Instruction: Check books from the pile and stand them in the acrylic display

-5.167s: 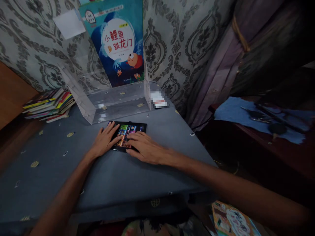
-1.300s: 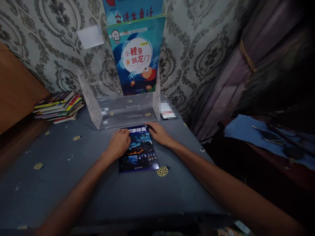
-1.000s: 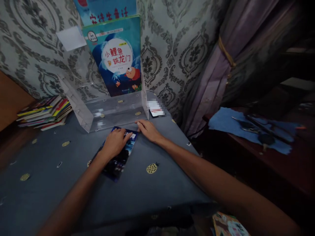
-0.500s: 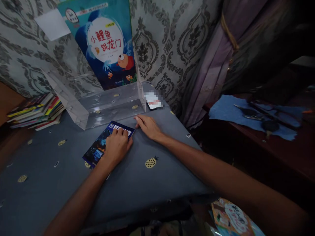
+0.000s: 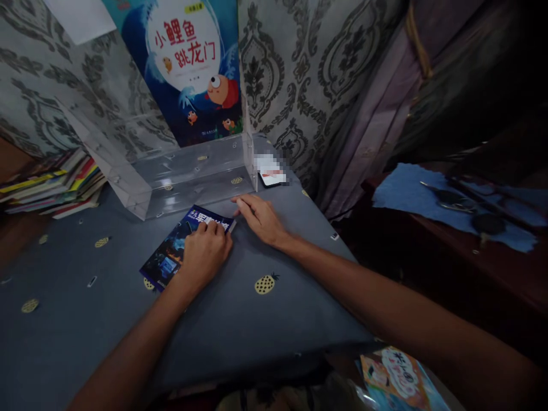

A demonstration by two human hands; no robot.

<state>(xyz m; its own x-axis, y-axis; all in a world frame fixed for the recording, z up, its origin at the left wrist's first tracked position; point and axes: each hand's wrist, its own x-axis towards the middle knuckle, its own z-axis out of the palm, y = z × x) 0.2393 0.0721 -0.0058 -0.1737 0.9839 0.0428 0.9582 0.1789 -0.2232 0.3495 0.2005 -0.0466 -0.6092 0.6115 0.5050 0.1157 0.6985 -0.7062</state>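
A small dark blue book (image 5: 173, 242) with white lettering along its top lies flat, cover up, on the tabletop (image 5: 240, 331), just in front of a clear plastic stand (image 5: 192, 185); it sits askew, its top end nearest the stand. The left hand (image 5: 205, 245) rests palm down on the cover, its fingers bent over part of the lettering; whether it grips the book cannot be told. The right hand (image 5: 259, 220) is in front of the stand's right end, near the book's top corner, with fingers loosely curled; whether anything is pinched there, or whether the fingertips touch the book, cannot be told. A big picture book (image 5: 188, 68) with an orange fish stands at the rear of the stand. Left of the stand is an uneven pile of books (image 5: 55, 182), and just beside its right end lies a flat, dark-edged thing (image 5: 272, 178) whose white top is pixelated. Well to the right of the stand, a purple curtain (image 5: 377, 131) is tied with a cord (image 5: 415, 40), and a blue cloth (image 5: 402, 185) lies on a second, dark red tabletop (image 5: 505, 274)
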